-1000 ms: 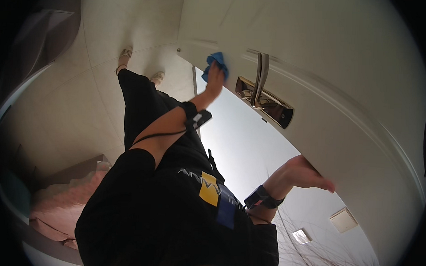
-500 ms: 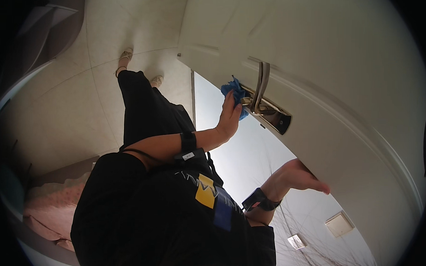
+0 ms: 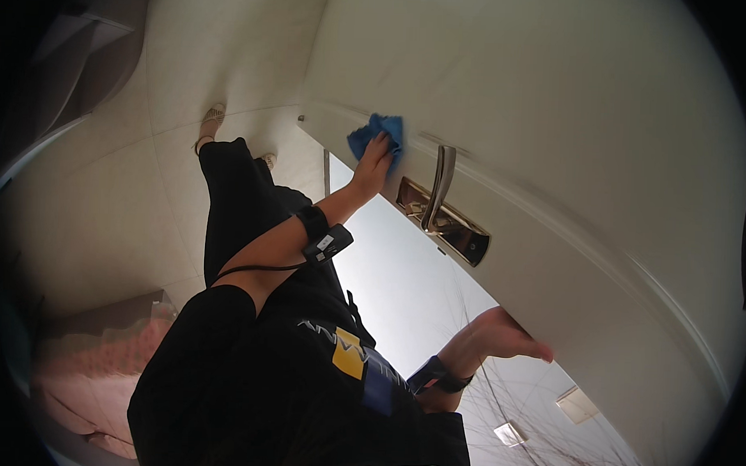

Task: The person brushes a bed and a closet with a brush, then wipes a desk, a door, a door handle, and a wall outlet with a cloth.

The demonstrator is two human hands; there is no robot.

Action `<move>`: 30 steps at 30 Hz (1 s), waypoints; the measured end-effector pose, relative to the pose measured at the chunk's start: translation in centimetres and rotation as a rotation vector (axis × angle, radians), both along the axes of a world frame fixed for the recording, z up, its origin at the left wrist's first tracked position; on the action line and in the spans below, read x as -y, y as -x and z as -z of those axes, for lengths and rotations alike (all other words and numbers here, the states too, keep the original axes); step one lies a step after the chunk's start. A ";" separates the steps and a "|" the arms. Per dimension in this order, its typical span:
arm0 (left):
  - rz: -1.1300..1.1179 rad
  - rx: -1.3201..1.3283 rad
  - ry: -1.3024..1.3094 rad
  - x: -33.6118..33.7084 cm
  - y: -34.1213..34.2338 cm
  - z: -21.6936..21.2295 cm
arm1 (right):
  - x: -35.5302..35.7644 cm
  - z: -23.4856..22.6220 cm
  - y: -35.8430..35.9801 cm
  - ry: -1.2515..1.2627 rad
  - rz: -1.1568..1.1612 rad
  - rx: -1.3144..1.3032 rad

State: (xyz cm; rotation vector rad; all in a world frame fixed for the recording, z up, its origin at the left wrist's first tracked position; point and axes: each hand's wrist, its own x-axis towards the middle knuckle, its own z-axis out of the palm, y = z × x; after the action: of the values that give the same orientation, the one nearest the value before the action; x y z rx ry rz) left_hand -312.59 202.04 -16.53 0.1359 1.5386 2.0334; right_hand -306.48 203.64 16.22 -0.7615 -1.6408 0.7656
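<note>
Left hand: raised against the white door, palm pressing a blue cloth flat to the door face; the fingers are spread over the cloth and hold it there

Blue cloth: bunched under and above the left fingers, touching the door, just to the left of the lever handle and a little above the plate's upper end

Right hand: lower in the view, resting against the door's edge well below the handle; the fingers lie straight and close together, nothing held in them

Lever handle: silver metal, standing out from a long shiny backplate fixed to the door; apart from the cloth, not touched by either hand

Door: white, with a raised moulding line that bends across the view; it fills the upper right

Left forearm: a black wrist strap with a small device and a thin black cable running down toward the elbow

Right wrist: a dark band

Clothing: black top with a yellow and blue patch on the chest, black trousers, light shoes on the pale tiled floor

Lower left: a pinkish fabric surface, blurred near the rim
</note>
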 end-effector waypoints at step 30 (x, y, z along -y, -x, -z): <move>0.381 -0.906 -0.121 -7.0 26.2 -17.1 | 1.0 1.0 0.8 0.031 0.353 -0.035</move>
State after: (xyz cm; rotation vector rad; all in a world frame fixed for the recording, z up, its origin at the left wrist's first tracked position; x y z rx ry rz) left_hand -338.78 209.06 0.59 1.4399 1.6747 1.8158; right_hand -307.25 202.63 15.22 -1.0211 -1.4139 0.5486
